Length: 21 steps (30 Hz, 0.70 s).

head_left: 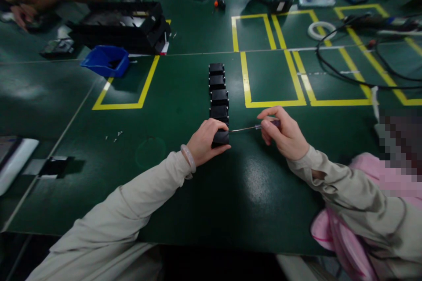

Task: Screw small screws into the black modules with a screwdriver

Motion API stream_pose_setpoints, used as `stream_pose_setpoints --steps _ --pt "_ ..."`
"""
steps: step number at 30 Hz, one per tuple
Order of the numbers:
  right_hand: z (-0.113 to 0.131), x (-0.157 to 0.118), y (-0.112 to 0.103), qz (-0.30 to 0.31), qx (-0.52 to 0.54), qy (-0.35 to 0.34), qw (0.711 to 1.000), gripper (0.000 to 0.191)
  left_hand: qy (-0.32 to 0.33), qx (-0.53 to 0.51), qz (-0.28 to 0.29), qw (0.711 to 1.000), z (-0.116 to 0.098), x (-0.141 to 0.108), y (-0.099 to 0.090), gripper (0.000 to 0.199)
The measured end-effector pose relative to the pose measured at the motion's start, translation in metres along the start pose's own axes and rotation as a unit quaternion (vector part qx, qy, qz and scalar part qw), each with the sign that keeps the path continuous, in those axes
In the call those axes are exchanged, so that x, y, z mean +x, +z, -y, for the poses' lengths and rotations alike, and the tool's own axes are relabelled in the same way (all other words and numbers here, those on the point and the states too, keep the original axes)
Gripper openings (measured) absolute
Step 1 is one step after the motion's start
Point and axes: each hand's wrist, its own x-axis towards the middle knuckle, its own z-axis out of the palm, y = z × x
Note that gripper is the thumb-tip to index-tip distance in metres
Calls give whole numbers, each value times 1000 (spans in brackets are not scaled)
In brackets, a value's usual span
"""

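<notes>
- The left hand (205, 141) pinches the black block (220, 138) between thumb and fingers (218, 124), on the worktop (184, 202).
- The right hand (284, 134) has its fingers (272, 131) closed around the screwdriver (253, 127) by its handle.
- The screwdriver's long axis runs nearly crosswise, tip pointing left at the right edge of the black block, by its far corner; the handle end lies slightly farther from the person. Whether the tip is seated in a screw is too small to tell.
- The black block sits at the near end of a line with four similar blocks (218, 90), which stretches straight away beyond the left fingers. Its own long axis is unclear, partly covered by the hand.
- Left of the left fingers are small white pieces (115, 136); farther off, beyond them, is the blue bin (107, 59).
- Beyond the right fingers, yellow tape outlines (275, 104) mark the worktop.
</notes>
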Motion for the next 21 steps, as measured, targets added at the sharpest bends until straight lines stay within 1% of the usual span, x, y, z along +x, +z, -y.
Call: stream_pose_setpoints --steps 3,8,14,18,21 --pt "0 0 0 6 2 18 1000 18 0 -1 1 1000 1 0 0 35" --pt "1 0 0 1 12 -4 1000 18 -5 -3 4 1000 1 0 0 36" --pt "0 1 -1 8 4 24 1000 20 -5 -2 0 1000 0 -1 1 37" --pt "1 1 -1 11 26 5 1000 19 -3 -4 -1 1000 1 -1 1 36" --pt "2 2 -1 7 27 11 1000 19 1 -2 -1 1000 1 -1 1 36"
